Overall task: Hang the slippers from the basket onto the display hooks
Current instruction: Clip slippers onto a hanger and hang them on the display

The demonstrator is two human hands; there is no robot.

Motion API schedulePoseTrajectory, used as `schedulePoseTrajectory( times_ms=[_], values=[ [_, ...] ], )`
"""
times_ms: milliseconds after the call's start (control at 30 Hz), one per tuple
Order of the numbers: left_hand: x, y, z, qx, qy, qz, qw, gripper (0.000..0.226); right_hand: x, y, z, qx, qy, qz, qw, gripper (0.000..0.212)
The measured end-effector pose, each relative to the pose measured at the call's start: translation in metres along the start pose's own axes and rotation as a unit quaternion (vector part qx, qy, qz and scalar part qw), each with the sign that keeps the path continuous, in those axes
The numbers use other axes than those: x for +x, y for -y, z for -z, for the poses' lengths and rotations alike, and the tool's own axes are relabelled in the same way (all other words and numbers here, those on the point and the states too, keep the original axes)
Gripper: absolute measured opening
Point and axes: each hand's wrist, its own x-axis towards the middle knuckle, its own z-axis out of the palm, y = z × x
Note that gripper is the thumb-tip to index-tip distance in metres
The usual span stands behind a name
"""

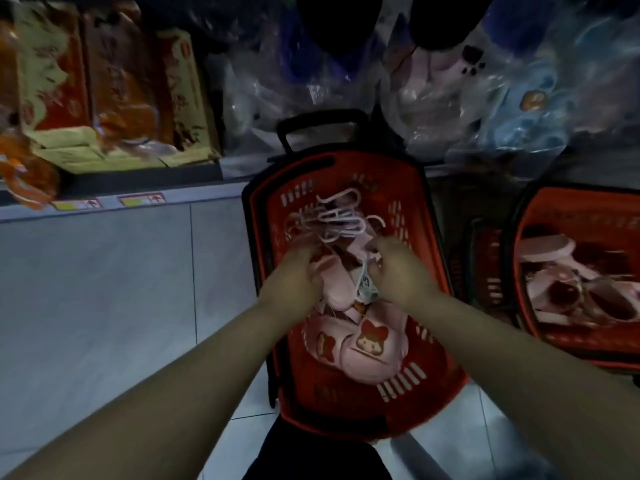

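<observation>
Covering the lower left of the view, the floor (104, 306) is laid in pale grey tiles with thin dark joints. A shelf (145, 174) runs along the upper left. It carries upright cartons (104, 91) printed in red, orange and cream, packed side by side. Two labels (142, 199) sit on the shelf's front edge. Clear bags (467, 84) of stock fill the upper right; pink and blue items show through the plastic, blurred. Lighting is dim.

The red basket (433, 341) stands on the floor at centre, directly in front of the person, with a black handle raised at its far end. A second basket (540, 220), also red, stands just beside it to the right and holds more pink footwear.

The slippers (360, 348) lie inside the centre basket. They are pink; the nearest pair bears a cartoon face with a red bow. A tangle of white hangers (332, 220) rests on the pile at the far end.

Both arms reach down into the basket.
- Left grip (294, 282): fingers curled round one of the slippers in the middle of the pile.
- Right grip (401, 271): fingers curled and touching the pile just beside the left; what they hold cannot be told.
</observation>
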Motion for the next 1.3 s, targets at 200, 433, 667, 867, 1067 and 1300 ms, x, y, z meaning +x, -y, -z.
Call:
schedulePoseTrajectory(
  times_ms=[200,433,667,867,1067,1300],
  values=[
    [0.05,0.042,-0.055,-0.108,0.031,0.131,0.985,0.045,0.081,-0.024,-0.057,0.148,-0.072,-0.111,0.98,0.037],
    [0.082,0.063,-0.077,-0.269,-0.032,0.221,0.937,0.068,0.142,-0.041,-0.086,0.226,-0.046,-0.209,0.95,0.053],
    [0.083,0.051,-0.06,-0.405,-0.034,0.288,0.867,0.022,0.101,-0.027,-0.071,0.212,-0.083,-0.143,0.963,0.031],
    [0.075,0.034,-0.042,-0.575,0.034,0.267,0.773,0.04,0.031,-0.012,-0.039,0.372,-0.085,-0.186,0.906,0.033],
    [0.056,0.015,-0.046,-0.586,0.088,0.269,0.759,0.033,-0.01,-0.015,-0.033,0.554,0.094,-0.276,0.78,0.036],
    [0.02,0.011,-0.063,-0.512,0.062,0.255,0.818,0.027,-0.041,-0.033,-0.039,0.158,-0.039,-0.123,0.979,0.056]
  ],
)
